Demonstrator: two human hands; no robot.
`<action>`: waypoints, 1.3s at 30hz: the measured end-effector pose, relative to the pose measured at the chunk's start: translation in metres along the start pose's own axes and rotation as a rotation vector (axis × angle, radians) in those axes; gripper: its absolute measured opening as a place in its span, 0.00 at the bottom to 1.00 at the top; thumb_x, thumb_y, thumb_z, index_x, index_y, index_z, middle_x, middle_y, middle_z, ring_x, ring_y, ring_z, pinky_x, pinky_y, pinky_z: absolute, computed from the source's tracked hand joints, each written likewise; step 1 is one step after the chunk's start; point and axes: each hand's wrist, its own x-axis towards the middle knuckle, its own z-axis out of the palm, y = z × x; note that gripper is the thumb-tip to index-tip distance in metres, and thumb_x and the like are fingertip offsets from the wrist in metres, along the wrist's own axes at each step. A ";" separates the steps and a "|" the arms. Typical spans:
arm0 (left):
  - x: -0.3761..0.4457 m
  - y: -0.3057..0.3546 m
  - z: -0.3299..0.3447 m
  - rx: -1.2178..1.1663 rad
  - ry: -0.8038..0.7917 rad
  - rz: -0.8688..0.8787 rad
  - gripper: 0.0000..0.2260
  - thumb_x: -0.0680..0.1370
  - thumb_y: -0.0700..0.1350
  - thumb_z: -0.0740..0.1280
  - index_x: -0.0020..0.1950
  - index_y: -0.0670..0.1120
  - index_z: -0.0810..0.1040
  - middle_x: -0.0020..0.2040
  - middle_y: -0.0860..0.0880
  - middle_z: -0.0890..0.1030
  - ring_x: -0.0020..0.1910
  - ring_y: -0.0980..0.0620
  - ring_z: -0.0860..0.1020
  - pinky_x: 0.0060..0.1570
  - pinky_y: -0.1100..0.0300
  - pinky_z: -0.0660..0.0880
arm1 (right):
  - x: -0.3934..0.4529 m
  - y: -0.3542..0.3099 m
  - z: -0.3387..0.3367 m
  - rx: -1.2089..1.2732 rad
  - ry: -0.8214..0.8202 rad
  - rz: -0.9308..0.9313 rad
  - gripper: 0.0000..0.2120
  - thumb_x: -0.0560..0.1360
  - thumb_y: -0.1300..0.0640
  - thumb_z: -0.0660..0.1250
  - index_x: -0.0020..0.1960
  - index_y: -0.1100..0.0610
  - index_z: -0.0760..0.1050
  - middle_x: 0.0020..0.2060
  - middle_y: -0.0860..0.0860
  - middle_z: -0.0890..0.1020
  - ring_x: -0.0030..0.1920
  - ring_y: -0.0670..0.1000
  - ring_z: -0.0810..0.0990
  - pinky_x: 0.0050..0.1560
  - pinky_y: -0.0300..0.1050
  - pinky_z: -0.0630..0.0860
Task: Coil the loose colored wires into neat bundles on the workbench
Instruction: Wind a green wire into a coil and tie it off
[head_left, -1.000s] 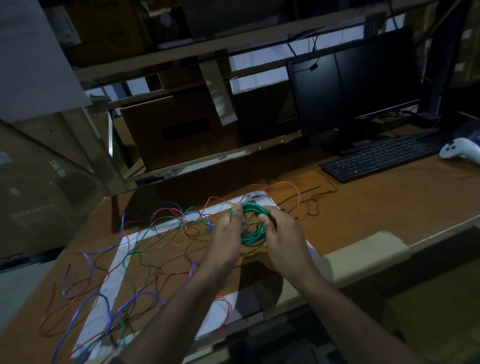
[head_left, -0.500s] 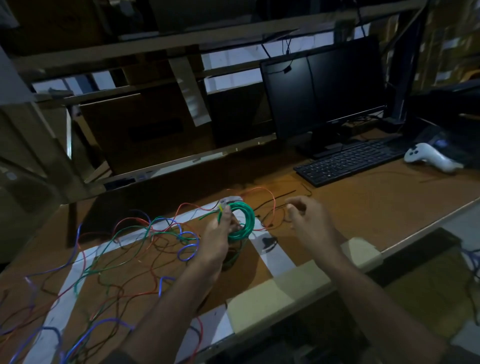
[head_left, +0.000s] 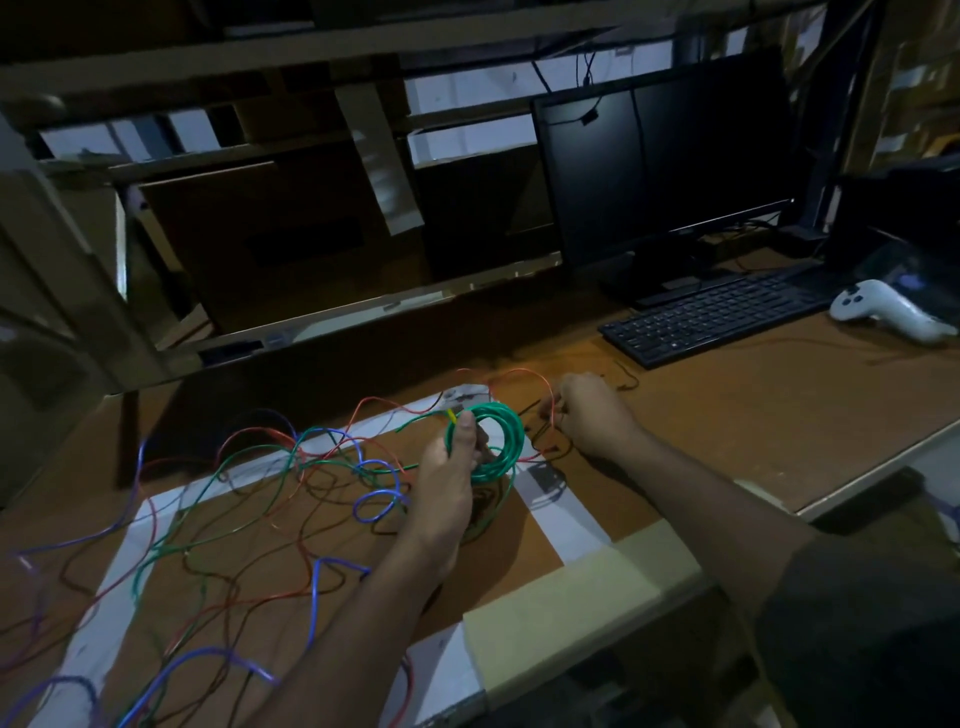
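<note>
My left hand (head_left: 451, 474) pinches a green wire coil (head_left: 498, 441) and holds it just above the brown workbench (head_left: 727, 431). A yellow tip pokes out beside my thumb. My right hand (head_left: 592, 413) rests to the right of the coil, fingers closed around a thin red wire (head_left: 519, 375) that arcs over dark wires. Loose blue wires (head_left: 376, 501), red ones and green ones (head_left: 249, 457) sprawl tangled across the left of the bench, over a white-taped rectangle (head_left: 563, 514).
A black keyboard (head_left: 722, 317) and a dark monitor (head_left: 665, 171) stand at the back right, with a white controller (head_left: 883, 310) beyond the keyboard. Cardboard boxes and a shelf frame line the back. A beige pad (head_left: 576, 592) covers the front edge.
My right hand let go of the green coil, moved right and closed on the red wire. The left hand keeps the coil. The view shifted to the right.
</note>
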 end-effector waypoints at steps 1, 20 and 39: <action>0.000 0.000 0.000 -0.012 -0.005 -0.006 0.25 0.79 0.69 0.59 0.62 0.51 0.79 0.59 0.46 0.84 0.62 0.48 0.80 0.64 0.47 0.74 | 0.001 0.001 0.002 -0.016 -0.002 -0.015 0.06 0.77 0.60 0.72 0.47 0.50 0.84 0.44 0.47 0.83 0.51 0.48 0.78 0.49 0.48 0.79; 0.005 0.002 -0.005 -0.162 0.013 0.010 0.16 0.77 0.70 0.63 0.42 0.62 0.83 0.53 0.46 0.83 0.64 0.34 0.78 0.70 0.35 0.70 | -0.011 0.004 -0.008 -0.304 0.342 -0.118 0.15 0.72 0.70 0.72 0.56 0.56 0.81 0.54 0.53 0.72 0.56 0.54 0.70 0.48 0.48 0.79; -0.004 0.017 -0.007 -0.286 0.112 0.119 0.17 0.79 0.65 0.67 0.50 0.54 0.87 0.57 0.39 0.85 0.63 0.34 0.79 0.69 0.35 0.72 | -0.049 -0.071 -0.041 1.331 0.335 0.005 0.09 0.82 0.68 0.62 0.55 0.60 0.78 0.51 0.58 0.85 0.52 0.54 0.86 0.51 0.42 0.82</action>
